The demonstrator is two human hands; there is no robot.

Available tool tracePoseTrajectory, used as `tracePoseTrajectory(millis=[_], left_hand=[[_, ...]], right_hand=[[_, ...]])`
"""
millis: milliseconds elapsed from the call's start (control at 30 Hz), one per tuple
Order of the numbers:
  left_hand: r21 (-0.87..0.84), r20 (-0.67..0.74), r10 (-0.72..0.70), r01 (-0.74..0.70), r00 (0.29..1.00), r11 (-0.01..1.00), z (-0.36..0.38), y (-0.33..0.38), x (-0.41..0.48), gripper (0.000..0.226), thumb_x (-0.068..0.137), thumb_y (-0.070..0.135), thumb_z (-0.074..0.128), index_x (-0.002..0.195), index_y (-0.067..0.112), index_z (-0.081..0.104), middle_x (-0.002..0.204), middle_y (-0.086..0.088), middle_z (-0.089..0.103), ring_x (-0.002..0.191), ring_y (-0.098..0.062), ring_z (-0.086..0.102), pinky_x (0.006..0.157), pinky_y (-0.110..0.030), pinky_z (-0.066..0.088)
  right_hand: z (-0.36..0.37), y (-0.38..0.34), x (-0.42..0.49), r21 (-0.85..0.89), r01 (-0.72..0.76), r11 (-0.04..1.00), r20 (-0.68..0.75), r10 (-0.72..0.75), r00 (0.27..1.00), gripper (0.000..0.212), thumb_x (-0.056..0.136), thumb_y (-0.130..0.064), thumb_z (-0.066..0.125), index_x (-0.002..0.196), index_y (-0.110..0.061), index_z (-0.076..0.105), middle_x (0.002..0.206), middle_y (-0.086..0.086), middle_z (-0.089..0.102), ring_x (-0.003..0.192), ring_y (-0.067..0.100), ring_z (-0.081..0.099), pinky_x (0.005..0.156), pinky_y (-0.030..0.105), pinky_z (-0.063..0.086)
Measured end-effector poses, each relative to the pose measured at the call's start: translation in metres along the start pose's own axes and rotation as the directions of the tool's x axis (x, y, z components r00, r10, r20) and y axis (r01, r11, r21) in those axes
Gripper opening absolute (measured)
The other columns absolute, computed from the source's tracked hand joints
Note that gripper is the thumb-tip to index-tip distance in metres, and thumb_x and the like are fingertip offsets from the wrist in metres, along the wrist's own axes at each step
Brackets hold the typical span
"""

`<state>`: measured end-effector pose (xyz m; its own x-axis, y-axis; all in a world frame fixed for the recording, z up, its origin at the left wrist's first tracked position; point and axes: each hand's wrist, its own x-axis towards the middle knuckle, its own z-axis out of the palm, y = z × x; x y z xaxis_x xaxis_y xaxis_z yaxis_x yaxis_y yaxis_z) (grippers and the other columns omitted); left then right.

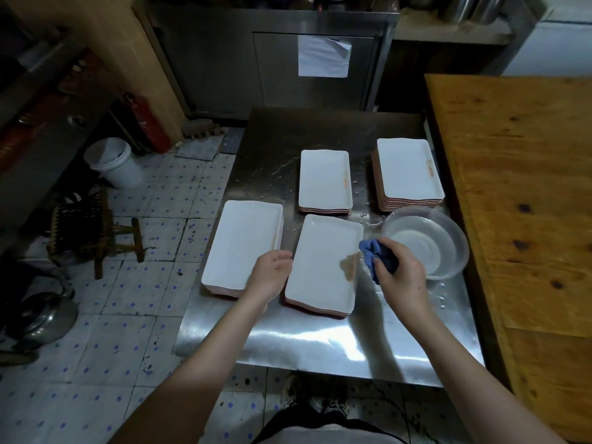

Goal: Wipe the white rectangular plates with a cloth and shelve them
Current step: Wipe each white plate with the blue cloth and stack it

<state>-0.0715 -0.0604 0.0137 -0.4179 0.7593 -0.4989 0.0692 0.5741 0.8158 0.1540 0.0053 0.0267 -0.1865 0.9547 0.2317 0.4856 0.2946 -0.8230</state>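
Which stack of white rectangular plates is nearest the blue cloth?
The near middle stack: the right hand holds the blue cloth at its brown-smeared right edge; the others lie farther.

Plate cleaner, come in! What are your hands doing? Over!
Right hand grips blue cloth at stained right edge of near plate. Left hand loosely curled by its left edge. Water bowl close right, nothing blocking.

Bare forearms point(217, 341), dark trousers point(301, 419), sneakers point(334, 406)
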Motion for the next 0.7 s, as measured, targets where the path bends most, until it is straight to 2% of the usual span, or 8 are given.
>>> tracePoseTrajectory(millis=[33,100,133,267,433,500,633,700], left_hand=[[-0.040,0.016,-0.015,0.016,1.000,0.999,0.000,0.005,0.003,0.035,0.091,0.012,0.057,0.126,0.011,0.058,0.103,-0.015,0.068,0.099,-0.030,0.064,0.092,-0.045,0.050],[-0.127,0.053,-0.030,0.037,0.998,0.991,0.002,0.015,0.011,0.035,0.091,0.007,0.058,0.126,0.007,0.055,0.085,-0.008,0.062,0.070,-0.023,0.061,0.078,-0.037,0.052],[-0.140,0.061,-0.030,0.039,0.998,0.989,0.003,0.020,0.016,0.033,0.091,0.005,0.058,0.124,0.007,0.055,0.083,-0.006,0.060,0.067,-0.018,0.053,0.073,-0.035,0.051],[-0.147,0.058,-0.003,0.011,0.998,0.989,0.008,0.039,0.038,0.028,0.089,0.005,0.060,0.116,0.012,0.057,0.084,-0.004,0.060,0.065,-0.019,0.057,0.061,-0.028,0.049],[-0.127,0.039,0.019,-0.014,0.999,0.992,0.012,0.060,0.072,0.024,0.088,0.004,0.059,0.109,0.016,0.058,0.084,-0.005,0.063,0.062,-0.017,0.057,0.048,-0.020,0.045],[-0.105,0.031,0.019,-0.016,0.999,0.994,0.013,0.069,0.088,0.026,0.088,0.005,0.058,0.112,0.015,0.058,0.085,-0.007,0.066,0.061,-0.016,0.057,0.050,-0.020,0.046],[-0.027,0.014,0.006,-0.006,1.000,1.000,0.017,0.083,0.122,0.032,0.090,0.007,0.055,0.122,0.010,0.059,0.083,-0.012,0.064,0.068,-0.023,0.051,0.063,-0.034,0.042],[0.018,-0.011,0.013,-0.013,1.000,1.000,0.020,0.089,0.137,0.035,0.090,0.005,0.052,0.124,0.010,0.059,0.092,-0.013,0.066,0.072,-0.026,0.052,0.065,-0.034,0.043]], right_hand=[[0.000,0.001,0.002,0.002,-0.014,1.000,-0.001,0.014,1.000,0.036,0.079,0.009,0.061,0.103,-0.017,0.064,0.089,-0.028,0.060,0.083,-0.019,0.054,0.069,-0.003,0.036],[-0.001,0.002,0.006,-0.004,-0.030,1.000,-0.001,0.030,1.000,0.035,0.080,0.007,0.061,0.107,-0.016,0.063,0.093,-0.015,0.063,0.085,-0.020,0.053,0.071,-0.003,0.036],[-0.002,0.003,0.008,-0.007,-0.033,0.999,-0.005,0.033,0.999,0.035,0.080,0.007,0.062,0.108,-0.015,0.063,0.093,-0.010,0.063,0.085,-0.021,0.052,0.071,-0.003,0.036],[-0.005,0.006,0.022,-0.006,-0.049,0.999,-0.036,0.049,0.998,0.036,0.080,0.006,0.063,0.112,-0.010,0.062,0.096,-0.008,0.061,0.085,-0.024,0.050,0.072,-0.004,0.035],[-0.006,0.009,0.044,-0.022,-0.069,0.997,-0.045,0.068,0.997,0.036,0.081,0.002,0.064,0.114,-0.012,0.062,0.097,-0.009,0.061,0.083,-0.004,0.056,0.074,-0.004,0.034],[-0.004,0.012,0.056,-0.026,-0.078,0.997,-0.049,0.077,0.996,0.036,0.081,0.001,0.064,0.115,-0.012,0.062,0.097,-0.010,0.061,0.085,-0.003,0.055,0.073,-0.005,0.033],[0.002,0.019,0.082,-0.017,-0.092,0.996,-0.015,0.092,0.996,0.038,0.083,-0.003,0.063,0.119,-0.016,0.060,0.105,-0.010,0.061,0.095,0.003,0.056,0.079,-0.003,0.035],[0.006,0.023,0.095,0.016,-0.115,0.993,0.002,0.115,0.993,0.038,0.084,-0.005,0.063,0.120,-0.018,0.059,0.108,-0.009,0.062,0.098,0.003,0.056,0.081,0.000,0.037]])
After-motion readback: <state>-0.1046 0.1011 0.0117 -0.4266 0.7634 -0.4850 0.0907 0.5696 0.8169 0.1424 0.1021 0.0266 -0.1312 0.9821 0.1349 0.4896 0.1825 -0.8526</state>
